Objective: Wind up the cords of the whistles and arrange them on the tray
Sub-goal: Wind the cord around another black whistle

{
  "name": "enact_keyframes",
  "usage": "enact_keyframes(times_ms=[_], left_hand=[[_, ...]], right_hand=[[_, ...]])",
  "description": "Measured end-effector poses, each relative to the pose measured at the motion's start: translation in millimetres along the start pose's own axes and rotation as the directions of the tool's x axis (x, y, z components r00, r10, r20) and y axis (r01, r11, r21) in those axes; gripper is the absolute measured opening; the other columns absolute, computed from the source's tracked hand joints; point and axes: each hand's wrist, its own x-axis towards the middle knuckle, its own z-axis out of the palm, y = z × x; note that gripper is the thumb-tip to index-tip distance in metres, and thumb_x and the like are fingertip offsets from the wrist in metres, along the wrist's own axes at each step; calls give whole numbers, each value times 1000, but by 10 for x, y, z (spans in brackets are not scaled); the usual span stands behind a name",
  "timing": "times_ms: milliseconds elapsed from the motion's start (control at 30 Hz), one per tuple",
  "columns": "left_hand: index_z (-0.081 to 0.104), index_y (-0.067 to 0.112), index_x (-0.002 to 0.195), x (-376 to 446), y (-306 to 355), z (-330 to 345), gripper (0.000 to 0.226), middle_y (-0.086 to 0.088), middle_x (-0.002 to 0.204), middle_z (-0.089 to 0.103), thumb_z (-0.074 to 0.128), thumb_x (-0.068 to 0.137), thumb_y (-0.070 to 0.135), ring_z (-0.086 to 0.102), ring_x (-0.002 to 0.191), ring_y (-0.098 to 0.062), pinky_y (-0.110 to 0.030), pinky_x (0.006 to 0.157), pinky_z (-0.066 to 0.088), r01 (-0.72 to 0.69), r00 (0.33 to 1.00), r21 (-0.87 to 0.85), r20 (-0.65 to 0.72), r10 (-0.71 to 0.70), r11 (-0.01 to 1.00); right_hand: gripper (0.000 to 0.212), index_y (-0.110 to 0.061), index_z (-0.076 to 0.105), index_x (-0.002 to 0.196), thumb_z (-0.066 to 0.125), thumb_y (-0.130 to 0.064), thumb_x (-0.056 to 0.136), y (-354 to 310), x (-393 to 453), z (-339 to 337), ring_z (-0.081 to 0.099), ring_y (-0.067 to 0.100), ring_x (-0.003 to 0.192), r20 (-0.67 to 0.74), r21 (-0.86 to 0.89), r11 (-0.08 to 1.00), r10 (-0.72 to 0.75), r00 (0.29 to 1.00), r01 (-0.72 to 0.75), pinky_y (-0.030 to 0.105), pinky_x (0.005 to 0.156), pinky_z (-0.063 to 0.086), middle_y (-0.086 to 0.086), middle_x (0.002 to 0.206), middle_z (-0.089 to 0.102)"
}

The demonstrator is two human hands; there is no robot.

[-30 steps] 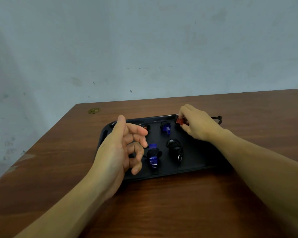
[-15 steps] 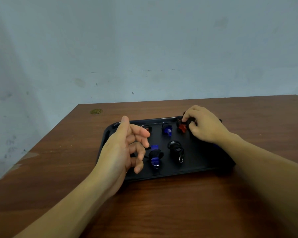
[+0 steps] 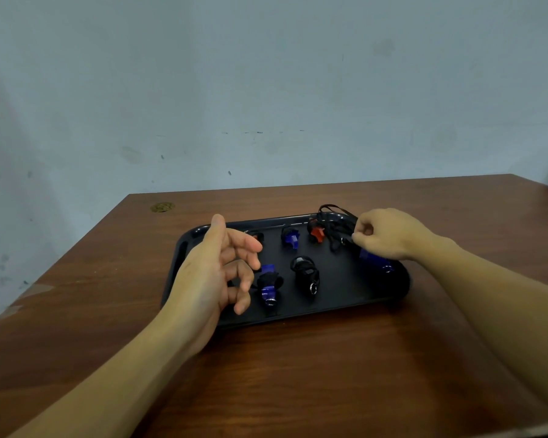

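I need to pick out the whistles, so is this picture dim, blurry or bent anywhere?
Head view: dim, soft light; the black tray swallows the dark cords; small glints on metal rings; right hand slightly soft; wide-angle lens bows the table edges.

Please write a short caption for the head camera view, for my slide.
Right hand pinches a loose black cord at the tray's far corner; left hand hovers open beside wound whistles.

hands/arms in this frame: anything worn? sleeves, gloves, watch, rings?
Nothing worn that shows. Both forearms are bare from the bottom and right edges of the frame to the wrists, with no sleeve cuffs in view. The left hand and right hand are bare: no gloves, no watch or wristband, no rings on the fingers that show. No marks or tape visible either.
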Motion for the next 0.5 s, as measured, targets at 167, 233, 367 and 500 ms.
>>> enact_keyframes(times_ms=[167,233,367,500], left_hand=[[61,1,89,2,15,31,61,-10,69,55,27,104,51,40,48,-18,-21,38,31,2,1000,2,-18,-2,1000],[62,2,89,5,6,18,62,-9,69,55,28,103,51,40,48,-18,-22,39,32,-1,1000,10,-22,1,1000],[64,4,87,18,-10,-11,61,-8,68,56,30,103,52,41,48,-17,-23,40,32,-1,1000,12,-25,2,1000],[65,5,85,45,-31,-24,61,-8,69,57,30,102,53,42,48,-17,-24,40,32,7,1000,23,-23,-6,1000]], right_hand=[[21,-25,71,87,57,-39,95,-31,-51,-18,65,19,83,16,-27,999,-22,1000,22,35,79,54,-5,85,72],[27,-22,72,87,55,-40,98,-18,-32,5,64,22,85,-2,-68,996,-52,999,52,29,81,44,-5,86,72],[27,-22,68,88,54,-40,101,8,-40,51,50,25,101,-19,-8,997,-77,997,77,38,89,41,-9,87,66],[17,-22,52,95,51,-37,101,51,-79,-44,50,25,99,-174,139,989,-16,985,41,43,78,48,-1,88,60]])
